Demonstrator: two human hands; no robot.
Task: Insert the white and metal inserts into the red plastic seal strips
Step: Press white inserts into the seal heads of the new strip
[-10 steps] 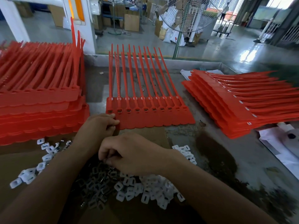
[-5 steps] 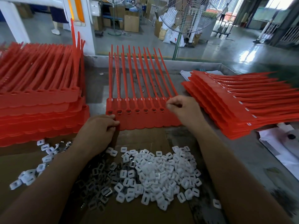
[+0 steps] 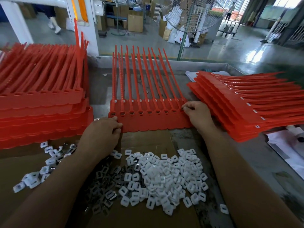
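A red seal strip sheet [image 3: 153,120] lies flat in the middle of the table, its long tails pointing away from me. My left hand [image 3: 102,132] grips its near left corner. My right hand [image 3: 198,115] has curled fingers at the rightmost socket of the sheet, pinching what seems to be an insert; the piece itself is hidden. A pile of white inserts [image 3: 164,176] lies on cardboard between my forearms, with darker metal inserts [image 3: 105,180] to its left.
A tall stack of red strip sheets [image 3: 41,111] stands at the left. Another stack of red strip sheets [image 3: 246,109], with white inserts showing, fans out at the right. Several loose white inserts [image 3: 32,178] lie at the left. White paper [image 3: 286,145] sits at the right edge.
My right hand left the insert pile, rose to the strip sheet and moved right along the sockets to its right end. My left hand stayed on the left corner.
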